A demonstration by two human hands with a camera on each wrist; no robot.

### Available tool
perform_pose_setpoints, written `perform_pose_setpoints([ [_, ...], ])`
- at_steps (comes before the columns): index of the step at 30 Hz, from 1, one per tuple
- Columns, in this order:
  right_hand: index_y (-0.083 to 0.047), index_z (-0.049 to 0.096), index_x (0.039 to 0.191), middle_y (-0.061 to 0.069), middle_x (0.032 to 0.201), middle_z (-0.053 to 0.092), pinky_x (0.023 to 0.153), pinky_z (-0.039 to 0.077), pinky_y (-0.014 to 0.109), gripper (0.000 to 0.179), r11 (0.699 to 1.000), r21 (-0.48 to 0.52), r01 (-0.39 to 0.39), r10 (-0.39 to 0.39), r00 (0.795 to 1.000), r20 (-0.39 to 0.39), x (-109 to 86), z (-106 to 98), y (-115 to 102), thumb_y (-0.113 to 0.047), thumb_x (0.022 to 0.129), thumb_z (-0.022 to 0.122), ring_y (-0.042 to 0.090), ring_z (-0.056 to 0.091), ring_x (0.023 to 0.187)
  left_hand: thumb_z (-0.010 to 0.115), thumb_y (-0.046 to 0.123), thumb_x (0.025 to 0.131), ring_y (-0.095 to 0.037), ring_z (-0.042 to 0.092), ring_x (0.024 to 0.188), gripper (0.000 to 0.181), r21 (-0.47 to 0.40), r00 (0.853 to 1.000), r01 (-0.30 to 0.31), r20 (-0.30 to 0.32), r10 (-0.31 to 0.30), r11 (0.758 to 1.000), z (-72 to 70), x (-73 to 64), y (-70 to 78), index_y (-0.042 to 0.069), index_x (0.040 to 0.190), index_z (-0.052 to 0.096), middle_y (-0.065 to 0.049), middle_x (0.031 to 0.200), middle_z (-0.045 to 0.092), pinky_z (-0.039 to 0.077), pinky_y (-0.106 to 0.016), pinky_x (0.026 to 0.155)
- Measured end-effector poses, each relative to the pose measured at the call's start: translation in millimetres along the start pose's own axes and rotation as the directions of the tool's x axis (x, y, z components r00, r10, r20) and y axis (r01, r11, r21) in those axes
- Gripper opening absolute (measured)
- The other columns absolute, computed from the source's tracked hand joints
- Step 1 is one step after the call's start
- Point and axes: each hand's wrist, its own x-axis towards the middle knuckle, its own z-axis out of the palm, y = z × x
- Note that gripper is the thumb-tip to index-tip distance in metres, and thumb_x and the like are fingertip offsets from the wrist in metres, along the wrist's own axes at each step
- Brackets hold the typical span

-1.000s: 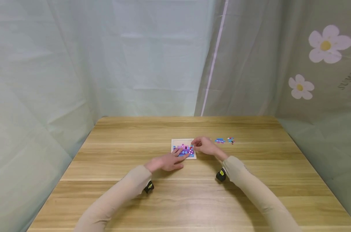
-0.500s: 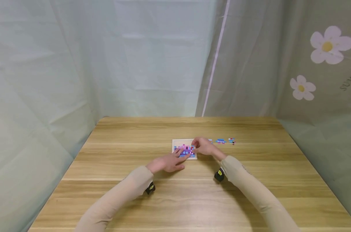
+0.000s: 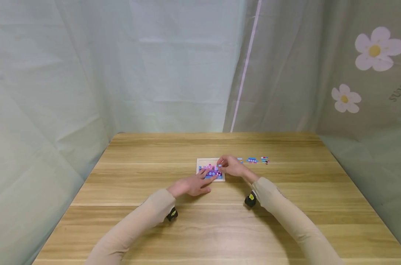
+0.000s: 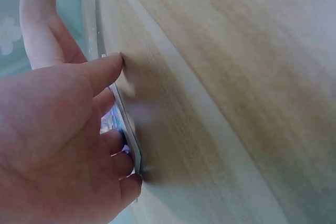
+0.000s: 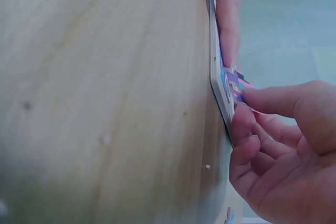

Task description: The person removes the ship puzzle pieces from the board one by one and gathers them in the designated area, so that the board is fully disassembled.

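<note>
A small jigsaw puzzle in a pale, white-rimmed tray lies on the table, its lower part filled with purple, pink and blue pieces. My left hand rests on it with the fingers spread across the puzzle's front part, the thumb off the near edge. At the tray's right side, my right hand pinches a puzzle piece between thumb and forefinger. In the right wrist view this piece, with pink, purple and blue parts, stands tilted close over the tray. The fingers hide part of it.
Just right of my right hand, loose puzzle pieces lie in a row: a blue one partly hidden by the hand, a blue-purple one and a multicoloured one. Pale curtains hang behind the wooden table.
At my right fingertips, blue now shows where red showed before, and those fingers have shifted slightly back. More of the nearest loose piece shows than a second ago. My left hand stays in place.
</note>
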Motion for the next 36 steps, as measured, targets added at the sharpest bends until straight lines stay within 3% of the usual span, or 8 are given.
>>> perform_pose_setpoints([
  [7, 0.002, 0.062, 0.106, 0.019, 0.097, 0.069, 0.069, 0.053, 0.025, 0.017, 0.994, 0.11, 0.019, -0.011, 0.997, -0.074, -4.0, -5, 5, -0.005, 0.09, 0.061, 0.021, 0.065, 0.084, 0.039, 0.039, 0.104, -0.036, 0.004, 0.15, 0.058, 0.0, 1.0, 0.004, 0.007, -0.004, 1.0, -1.6, -1.7, 2.0, 0.027, 0.156, 0.018, -0.014, 0.164, 0.003, 0.025, -0.053, 0.118],
  [16, 0.003, 0.059, 0.114, 0.016, 0.092, 0.065, 0.067, 0.051, 0.026, 0.023, 0.974, 0.209, -0.087, 0.109, 0.99, -0.094, -20.9, -19, 17, -0.007, 0.093, 0.058, 0.02, 0.061, 0.079, 0.037, 0.041, 0.104, -0.035, 0.004, 0.151, 0.058, 0.02, 1.0, 0.014, 0.001, -0.014, 1.0, 0.6, -2.6, 3.2, 0.028, 0.156, 0.015, -0.013, 0.164, 0.0, 0.025, -0.052, 0.119],
  [19, 0.004, 0.059, 0.114, 0.017, 0.093, 0.065, 0.068, 0.05, 0.027, 0.024, 0.971, 0.211, -0.113, 0.137, 0.985, -0.101, -30.2, -25, 17, -0.007, 0.093, 0.059, 0.024, 0.061, 0.081, 0.036, 0.042, 0.104, -0.035, 0.004, 0.151, 0.059, 0.034, 1.0, 0.014, -0.011, -0.013, 0.999, 1.9, -2.6, 3.3, 0.029, 0.156, 0.013, -0.012, 0.164, 0.0, 0.026, -0.052, 0.118],
  [26, 0.006, 0.059, 0.11, 0.012, 0.082, 0.066, 0.058, 0.048, 0.022, 0.021, 0.973, 0.205, -0.101, 0.127, 0.985, -0.118, -38.0, -29, 34, -0.003, 0.092, 0.06, 0.014, 0.059, 0.069, 0.035, 0.043, 0.104, -0.033, 0.003, 0.151, 0.059, 0.04, 1.0, 0.02, -0.015, -0.019, 0.999, 3.6, -2.9, 2.8, 0.03, 0.156, 0.012, -0.011, 0.164, 0.0, 0.025, -0.052, 0.119],
  [36, 0.006, 0.058, 0.108, 0.01, 0.077, 0.063, 0.053, 0.047, 0.021, 0.019, 0.964, 0.227, -0.14, 0.167, 0.98, -0.104, -49.3, -37, 35, -0.003, 0.092, 0.061, 0.014, 0.055, 0.064, 0.035, 0.043, 0.104, -0.033, 0.003, 0.151, 0.059, 0.029, 0.999, 0.02, -0.032, -0.019, 0.999, 4.3, -2.6, 2.7, 0.031, 0.156, 0.012, -0.01, 0.164, -0.001, 0.026, -0.053, 0.118],
])
